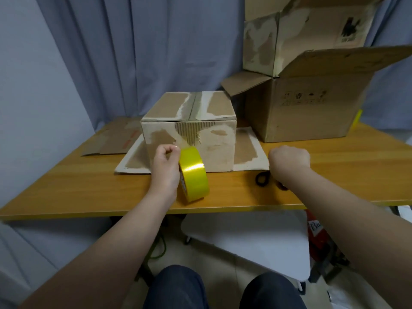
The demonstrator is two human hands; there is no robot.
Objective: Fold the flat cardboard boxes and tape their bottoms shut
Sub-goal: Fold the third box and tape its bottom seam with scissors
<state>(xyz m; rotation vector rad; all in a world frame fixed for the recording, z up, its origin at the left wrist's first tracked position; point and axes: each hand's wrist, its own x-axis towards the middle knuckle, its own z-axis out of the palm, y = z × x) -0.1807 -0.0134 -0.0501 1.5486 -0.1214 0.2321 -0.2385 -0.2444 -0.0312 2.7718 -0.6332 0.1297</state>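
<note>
The cardboard box sits mid-table, top flaps closed, side flaps lying flat on the wood. The left hand pinches the yellow tape roll, which stands on edge right in front of the box. The right hand is curled in a fist, holding nothing I can see, above the black scissors.

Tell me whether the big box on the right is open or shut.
Open: the big box has its top flaps folded outward.
</note>
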